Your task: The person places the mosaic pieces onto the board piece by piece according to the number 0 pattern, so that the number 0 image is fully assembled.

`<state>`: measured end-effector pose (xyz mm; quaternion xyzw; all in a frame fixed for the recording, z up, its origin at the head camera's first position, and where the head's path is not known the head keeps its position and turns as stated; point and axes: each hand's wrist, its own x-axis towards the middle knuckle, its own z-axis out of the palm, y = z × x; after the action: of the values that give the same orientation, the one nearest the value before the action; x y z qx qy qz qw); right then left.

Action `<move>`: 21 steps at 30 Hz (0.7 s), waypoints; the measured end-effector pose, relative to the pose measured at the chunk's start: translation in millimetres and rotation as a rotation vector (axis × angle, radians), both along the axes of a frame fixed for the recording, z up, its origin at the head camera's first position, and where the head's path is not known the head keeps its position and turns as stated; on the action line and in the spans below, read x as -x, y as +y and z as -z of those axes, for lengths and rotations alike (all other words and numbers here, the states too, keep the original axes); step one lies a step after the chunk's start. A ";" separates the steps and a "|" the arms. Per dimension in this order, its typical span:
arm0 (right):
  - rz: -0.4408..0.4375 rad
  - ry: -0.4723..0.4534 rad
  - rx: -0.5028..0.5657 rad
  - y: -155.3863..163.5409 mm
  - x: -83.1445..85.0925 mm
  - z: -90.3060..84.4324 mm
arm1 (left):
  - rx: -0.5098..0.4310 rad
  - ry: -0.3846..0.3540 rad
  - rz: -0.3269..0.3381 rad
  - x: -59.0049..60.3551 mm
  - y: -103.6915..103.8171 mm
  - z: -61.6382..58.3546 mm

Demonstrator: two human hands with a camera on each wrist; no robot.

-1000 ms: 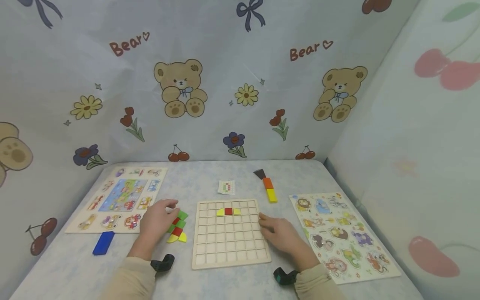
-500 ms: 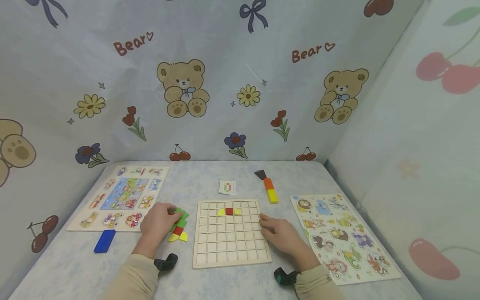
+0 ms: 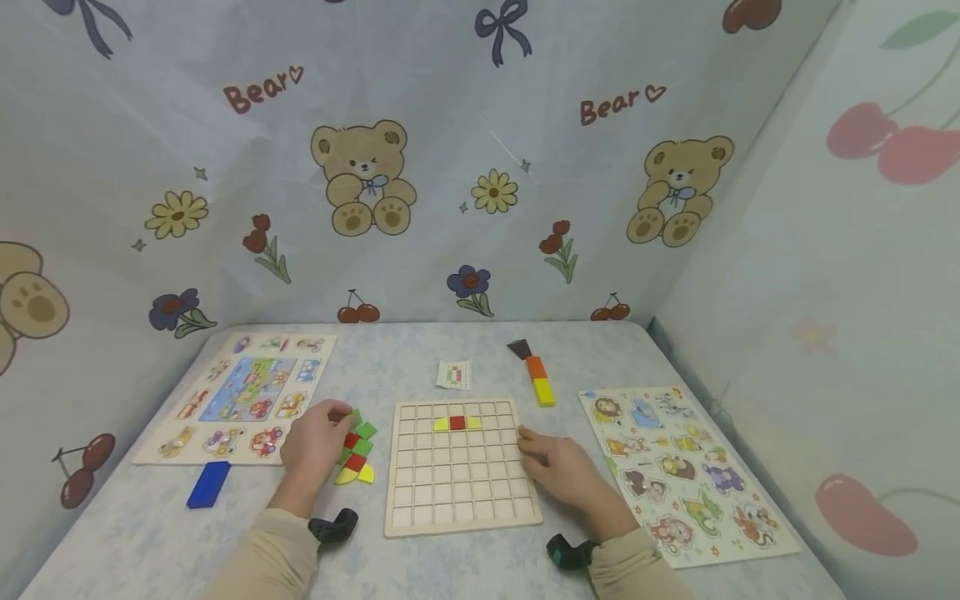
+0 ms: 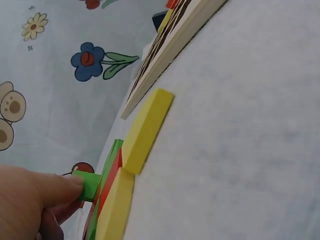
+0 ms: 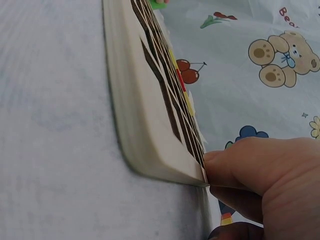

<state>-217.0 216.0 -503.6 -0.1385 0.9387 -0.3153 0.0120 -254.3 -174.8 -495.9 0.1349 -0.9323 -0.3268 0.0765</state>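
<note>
The left hand [image 3: 313, 444] lay on the desk [image 3: 420, 358] with its grip closed on a small green piece [image 4: 89, 185], pinched between thumb and fingertip at the top of a little cluster of coloured tiles [image 3: 357, 451]. That cluster sat directly under and just right of the grip: green tiles at the far end, red ones in the middle, two yellow ones [image 4: 142, 131] nearest the person. In the left wrist view the pinched green piece stood a little clear of the flat tiles beside it, though whether it touched the desk could not be told.

Just right of the left grip's tiles lay the wooden grid board [image 3: 459, 508], flat on the desk, with a red square flanked by two yellow pieces [image 3: 457, 423] seated in its second row. The right hand [image 3: 561, 470] rested at the board's right edge, its fingers loosely curled and their tips touching the rim; the right wrist view showed a fingertip [image 5: 220, 162] pressed against the corner of the board, holding nothing.

Beyond the right grip, farther across the desk, lay a short row of dark, orange and yellow blocks [image 3: 537, 377], and a small pattern card [image 3: 453, 374] sat just past the board's far edge. To the outside of the right grip lay an animal puzzle [image 3: 686, 471]; to the outside of the left grip a vehicle puzzle [image 3: 243, 396], with a blue block [image 3: 208, 483] near its closer edge.
</note>
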 end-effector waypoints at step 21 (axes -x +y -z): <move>-0.007 -0.014 -0.010 0.1 2.6 2.1 | -0.115 0.040 0.310 -0.3 66.4 -8.2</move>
<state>-219.6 216.1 -505.6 -0.1397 0.9397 -0.3115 0.0206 -254.0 -108.4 -487.7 -0.0130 -0.9200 -0.3901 0.0357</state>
